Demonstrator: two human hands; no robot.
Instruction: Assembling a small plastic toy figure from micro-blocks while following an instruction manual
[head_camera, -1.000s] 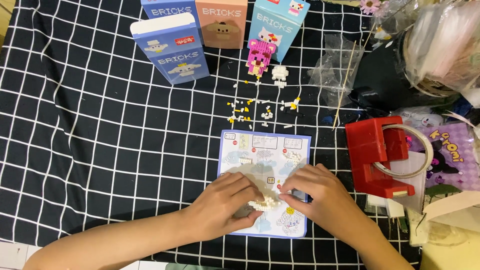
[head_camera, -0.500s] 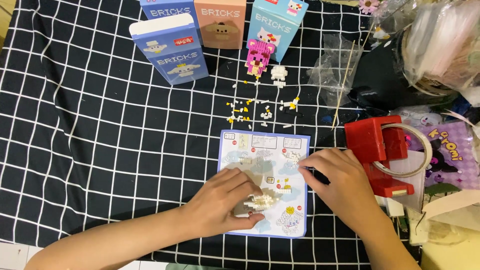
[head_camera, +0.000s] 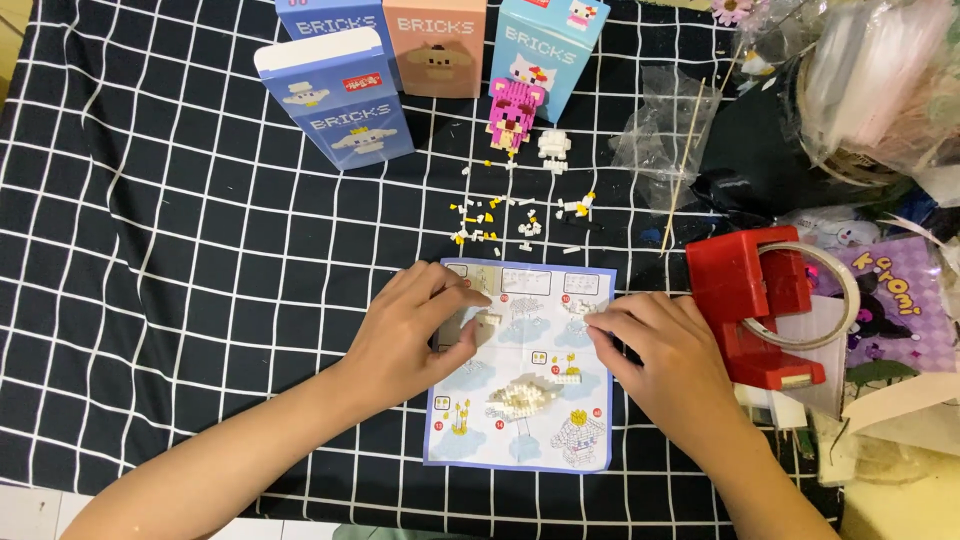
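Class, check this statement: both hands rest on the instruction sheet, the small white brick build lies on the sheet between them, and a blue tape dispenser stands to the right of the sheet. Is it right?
One detail is wrong: the tape dispenser is red, not blue, as the head view shows. The rest holds: the left hand and right hand rest on the instruction sheet, with the white brick build between them.

I see a black cloth with white grid lines (head_camera: 150, 250) bearing a pale-blue paper instruction sheet (head_camera: 470, 440), scattered tiny white-and-yellow bricks (head_camera: 490, 220), upright cardboard boxes (head_camera: 335, 100) — and a red plastic tape dispenser (head_camera: 755, 300).
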